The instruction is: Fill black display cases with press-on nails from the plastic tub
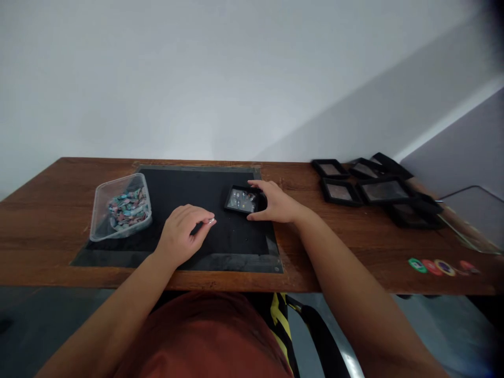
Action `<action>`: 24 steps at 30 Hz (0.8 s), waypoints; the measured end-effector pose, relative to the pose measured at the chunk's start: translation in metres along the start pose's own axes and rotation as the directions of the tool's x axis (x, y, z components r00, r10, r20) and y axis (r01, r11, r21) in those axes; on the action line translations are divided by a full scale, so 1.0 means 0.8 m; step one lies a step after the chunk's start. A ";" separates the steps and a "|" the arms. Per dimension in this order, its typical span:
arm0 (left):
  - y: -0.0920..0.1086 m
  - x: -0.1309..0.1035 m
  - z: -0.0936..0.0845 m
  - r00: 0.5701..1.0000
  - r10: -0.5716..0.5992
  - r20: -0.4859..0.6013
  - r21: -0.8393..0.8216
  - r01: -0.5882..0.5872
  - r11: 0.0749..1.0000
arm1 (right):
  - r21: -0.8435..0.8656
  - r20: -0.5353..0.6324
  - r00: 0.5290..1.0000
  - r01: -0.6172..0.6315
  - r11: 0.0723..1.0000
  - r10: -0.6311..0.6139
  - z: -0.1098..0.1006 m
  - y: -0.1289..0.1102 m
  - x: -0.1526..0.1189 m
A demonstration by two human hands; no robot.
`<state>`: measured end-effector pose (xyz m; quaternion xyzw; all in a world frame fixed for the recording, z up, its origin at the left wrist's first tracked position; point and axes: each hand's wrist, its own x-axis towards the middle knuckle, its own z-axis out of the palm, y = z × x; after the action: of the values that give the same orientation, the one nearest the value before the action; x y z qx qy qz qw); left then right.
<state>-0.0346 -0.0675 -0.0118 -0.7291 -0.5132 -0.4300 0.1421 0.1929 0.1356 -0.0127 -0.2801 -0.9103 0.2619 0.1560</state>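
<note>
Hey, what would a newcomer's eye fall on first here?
Probably first is the clear plastic tub of multicoloured pieces, at the left of the black mat. Next comes the small black rectangular case of shiny bits, with the right hand around its right end. Then black rectangular frames catch attention on the right of the wooden table.

Mat (pixel 189 189) on table (pixel 35 220), wall (pixel 197 79) behind. Tub (pixel 95 220) at mat's left edge, pieces (pixel 128 207) inside. Case (pixel 236 211) on mat's right part, small items (pixel 239 197) inside; right hand (pixel 274 202) around its right end. Left hand (pixel 181 231) between tub and case, nearer the front edge, bit (pixel 211 221) at fingertips. Frames (pixel 386 190) back right, some overlapping. Discs (pixel 432 267) in front of them.
</note>
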 end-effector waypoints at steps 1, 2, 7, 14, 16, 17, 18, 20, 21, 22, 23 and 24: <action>0.002 0.000 0.000 1.000 0.020 0.004 0.008 -0.020 1.000 | -0.001 0.000 1.000 -0.001 1.000 0.001 0.000 0.000 0.000; 0.003 0.000 0.000 0.999 0.033 0.012 0.013 -0.034 0.999 | -0.001 0.000 1.000 -0.003 1.000 0.003 0.000 -0.001 0.000; 0.007 0.000 0.003 0.999 0.040 0.035 -0.004 -0.040 0.999 | -0.004 0.014 1.000 -0.016 1.000 0.016 0.000 -0.001 0.000; 0.005 0.005 0.000 0.999 -0.025 0.036 -0.106 0.029 0.994 | -0.003 0.021 1.000 -0.012 1.000 0.012 -0.001 0.001 -0.001; 0.003 0.006 -0.001 0.999 -0.036 0.028 -0.125 0.039 0.991 | -0.002 0.027 1.000 -0.010 1.000 0.010 -0.002 0.001 -0.002; 0.002 0.006 -0.001 0.999 -0.041 0.021 -0.127 0.043 0.991 | -0.001 0.028 1.000 -0.007 1.000 0.007 -0.002 0.001 -0.002; 0.000 0.005 -0.001 0.999 -0.044 0.015 -0.128 0.046 0.991 | 0.000 0.028 1.000 -0.004 1.000 0.004 -0.002 0.000 -0.002; -0.001 0.005 -0.001 0.999 -0.046 0.007 -0.126 0.046 0.991 | -0.001 0.027 1.000 -0.005 1.000 0.005 -0.003 -0.001 -0.001; -0.002 0.005 -0.001 0.999 -0.045 0.005 -0.126 0.045 0.991 | -0.002 0.029 1.000 -0.008 1.000 0.008 -0.003 -0.002 -0.001; -0.002 0.005 -0.001 0.999 -0.045 0.003 -0.126 0.045 0.991 | -0.004 0.032 0.999 -0.013 1.000 0.013 -0.003 -0.003 -0.001; -0.002 0.005 0.000 0.999 -0.047 0.000 -0.127 0.046 0.991 | -0.007 0.036 0.999 -0.019 1.000 0.019 -0.003 -0.003 -0.001; -0.001 0.005 -0.001 0.999 -0.049 -0.004 -0.127 0.048 0.991 | -0.008 0.038 0.999 -0.024 1.000 0.024 -0.003 -0.004 0.000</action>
<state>-0.0355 -0.0648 -0.0087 -0.7224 -0.5019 -0.4676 0.0870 0.1931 0.1344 -0.0090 -0.2866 -0.9106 0.2658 0.1342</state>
